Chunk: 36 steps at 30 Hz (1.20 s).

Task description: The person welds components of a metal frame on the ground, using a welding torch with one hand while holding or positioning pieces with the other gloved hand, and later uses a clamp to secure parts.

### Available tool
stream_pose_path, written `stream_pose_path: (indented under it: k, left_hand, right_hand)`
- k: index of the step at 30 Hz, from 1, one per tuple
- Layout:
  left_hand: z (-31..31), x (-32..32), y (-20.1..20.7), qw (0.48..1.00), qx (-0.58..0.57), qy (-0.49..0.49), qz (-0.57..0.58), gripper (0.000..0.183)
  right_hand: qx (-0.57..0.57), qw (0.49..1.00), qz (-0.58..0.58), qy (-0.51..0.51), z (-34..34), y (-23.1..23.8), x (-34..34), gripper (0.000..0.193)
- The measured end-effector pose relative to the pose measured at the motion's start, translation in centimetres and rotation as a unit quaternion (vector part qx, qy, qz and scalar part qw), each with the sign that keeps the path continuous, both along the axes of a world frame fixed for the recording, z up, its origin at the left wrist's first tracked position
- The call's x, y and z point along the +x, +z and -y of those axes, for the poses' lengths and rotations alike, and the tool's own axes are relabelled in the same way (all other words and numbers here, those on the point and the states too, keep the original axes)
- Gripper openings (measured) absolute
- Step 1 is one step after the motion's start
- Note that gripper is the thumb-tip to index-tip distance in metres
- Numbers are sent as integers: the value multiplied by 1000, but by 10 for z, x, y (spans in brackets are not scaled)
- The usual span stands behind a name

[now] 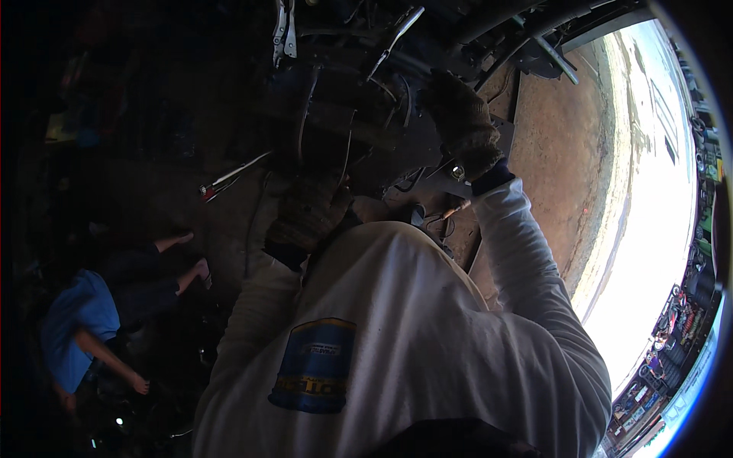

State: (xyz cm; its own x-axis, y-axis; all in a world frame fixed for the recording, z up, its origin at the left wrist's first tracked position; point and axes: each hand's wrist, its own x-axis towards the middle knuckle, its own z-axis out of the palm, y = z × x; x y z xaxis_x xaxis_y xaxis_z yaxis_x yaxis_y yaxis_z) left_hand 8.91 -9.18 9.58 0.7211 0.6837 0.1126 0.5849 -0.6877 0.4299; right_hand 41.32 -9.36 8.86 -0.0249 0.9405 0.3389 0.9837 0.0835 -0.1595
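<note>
My left hand (305,215), in a dark knit work glove, is held close before my torso with its fingers curled. What it holds is lost in shadow; a thin rod (349,145) rises just in front of it. Farther forward and to the right, my right hand (462,122) wears a similar glove and reaches to a dark metal frame (496,38). Its fingertips merge into the dark there. Locking pliers (285,34) hang at the top of the view, and a bright metal tool handle (397,38) slants beside them.
A long thin tool with a red part (221,183) lies left of my left hand. Cables and a wooden-handled tool (456,210) lie below my right wrist. At the left, another person in a blue shirt (80,328) is low to the ground. Bright daylit ground (565,153) spreads to the right.
</note>
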Motion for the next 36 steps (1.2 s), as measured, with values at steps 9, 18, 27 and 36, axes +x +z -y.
stream_pose_path:
  k: [9,18,27,36]
  left_hand:
    - [-10,-4,-8,994,-79,0,81,21]
    - [-7,-5,-6,990,-77,2,114,25]
    - [-10,-3,-20,994,-44,-26,93,24]
    - [-6,-8,-20,994,-87,6,71,22]
  right_hand:
    - [-112,992,59,-27,-62,-1,18,31]
    - [-235,943,225,70,-142,-51,45,31]
    - [-263,929,249,82,-127,-70,67,32]
    - [-183,976,118,-12,-79,-10,42,32]
